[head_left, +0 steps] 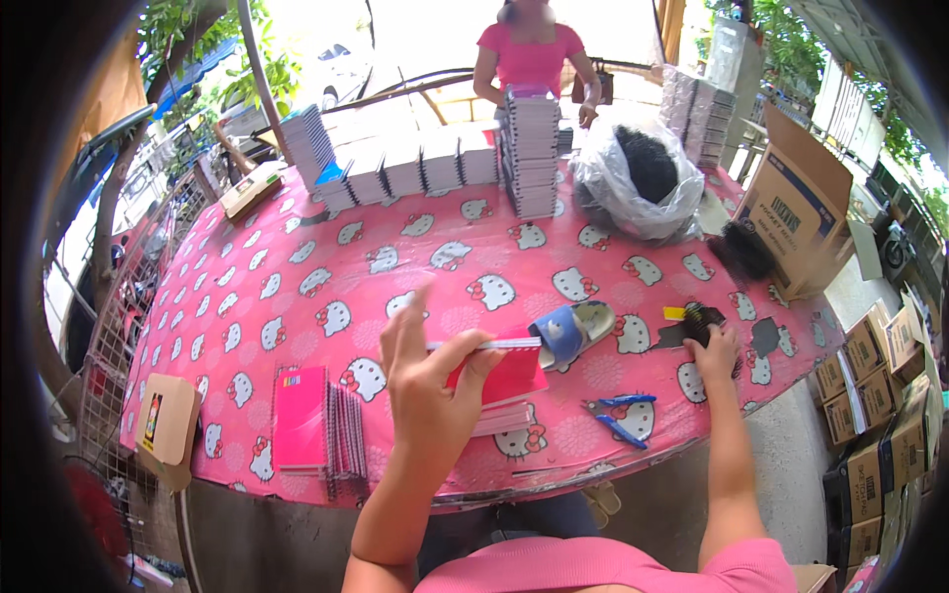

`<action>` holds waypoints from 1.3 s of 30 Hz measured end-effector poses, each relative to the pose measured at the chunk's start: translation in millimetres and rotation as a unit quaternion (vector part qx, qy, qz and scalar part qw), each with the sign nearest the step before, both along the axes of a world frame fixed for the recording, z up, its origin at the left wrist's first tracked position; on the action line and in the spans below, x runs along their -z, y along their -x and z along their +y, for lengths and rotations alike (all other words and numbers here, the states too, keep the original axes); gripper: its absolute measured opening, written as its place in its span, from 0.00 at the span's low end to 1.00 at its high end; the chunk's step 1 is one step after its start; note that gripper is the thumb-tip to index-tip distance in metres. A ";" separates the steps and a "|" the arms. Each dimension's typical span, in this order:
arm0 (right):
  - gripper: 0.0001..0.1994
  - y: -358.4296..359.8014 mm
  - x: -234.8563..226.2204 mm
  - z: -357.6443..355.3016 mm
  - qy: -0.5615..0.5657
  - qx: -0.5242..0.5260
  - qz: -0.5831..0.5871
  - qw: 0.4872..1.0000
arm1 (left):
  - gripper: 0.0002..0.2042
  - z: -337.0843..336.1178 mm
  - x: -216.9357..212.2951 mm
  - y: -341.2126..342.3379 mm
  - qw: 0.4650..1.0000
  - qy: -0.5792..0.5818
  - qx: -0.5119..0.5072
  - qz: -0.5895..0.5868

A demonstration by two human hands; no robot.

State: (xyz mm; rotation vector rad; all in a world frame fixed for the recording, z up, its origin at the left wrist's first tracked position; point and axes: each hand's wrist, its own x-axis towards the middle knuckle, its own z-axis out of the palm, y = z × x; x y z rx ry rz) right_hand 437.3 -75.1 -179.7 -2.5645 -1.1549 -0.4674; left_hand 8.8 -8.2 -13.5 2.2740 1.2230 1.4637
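My left hand (435, 371) pinches a small pink-covered notebook (514, 371) near its edge between thumb and fingers, raised over the table. Some of its fingers stick up, blurred. Beneath it lies a stack of loose notebooks (502, 419). Off to the right, my right hand (719, 354) curls its fingers on a small bunch of black binding coils (702, 321), a yellow piece (674, 313) beside it. Between the hands are blue-handled cutting pliers (625, 420), their handles spread, and a blue slipper (563, 334). Pink spiral notebooks (301, 420) are stacked left of my left hand.
A pink patterned cloth (326, 282) covers the table. Tall notebook stacks (534, 158) line the far side, where a person in pink stands. A clear bag of black coils (638, 188) and a cardboard box (791, 212) are at the right; a tan box (166, 425) sits left.
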 end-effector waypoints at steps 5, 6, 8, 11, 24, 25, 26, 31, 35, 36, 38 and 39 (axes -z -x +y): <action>0.13 -8.2 -8.6 2.9 -0.032 -0.053 0.038 0.997 | 0.07 -6.4 -2.3 6.4 0.999 0.017 -0.017 0.034; 0.13 -13.2 -9.1 4.7 -0.013 -0.051 0.031 0.998 | 0.07 -5.5 -1.9 7.9 0.999 0.029 0.003 0.036; 0.14 -29.4 -9.7 7.9 0.025 -0.049 0.017 0.998 | 0.07 -4.5 -2.2 5.8 0.999 0.038 0.022 0.020; 0.18 -3.7 -23.7 16.7 0.007 -0.057 0.009 0.998 | 0.07 -3.1 -5.7 6.9 0.999 0.007 0.022 0.024; 0.10 -5.0 -9.9 15.5 -0.083 -0.141 -0.021 0.986 | 0.08 -1.0 -8.7 6.5 0.999 -0.011 0.031 0.024; 0.11 -5.8 -13.0 19.2 -0.073 -0.129 -0.028 0.988 | 0.08 -0.4 -6.9 6.4 0.999 -0.006 0.033 0.019; 0.11 -6.8 -17.1 20.6 -0.093 -0.131 -0.024 0.987 | 0.07 0.4 -3.8 6.5 0.999 0.000 0.035 0.013; 0.17 92.8 -92.6 37.1 -0.202 -0.306 0.050 0.929 | 0.07 -2.4 -5.5 6.0 0.999 0.007 0.027 0.015; 0.18 197.1 -151.7 28.6 -0.267 -0.511 0.246 0.779 | 0.08 -0.7 -5.8 11.0 0.999 -0.002 0.030 0.016; 0.17 208.7 -161.3 25.7 -0.253 -0.526 0.280 0.762 | 0.08 -0.7 -5.8 10.2 0.999 0.002 0.036 0.008; 0.16 219.1 -169.5 25.1 -0.237 -0.542 0.308 0.745 | 0.09 -2.9 -8.6 8.4 0.999 0.005 0.039 0.010; 0.15 221.4 -171.1 26.0 -0.233 -0.544 0.303 0.747 | 0.09 -3.3 -9.0 7.7 0.999 0.007 0.040 0.009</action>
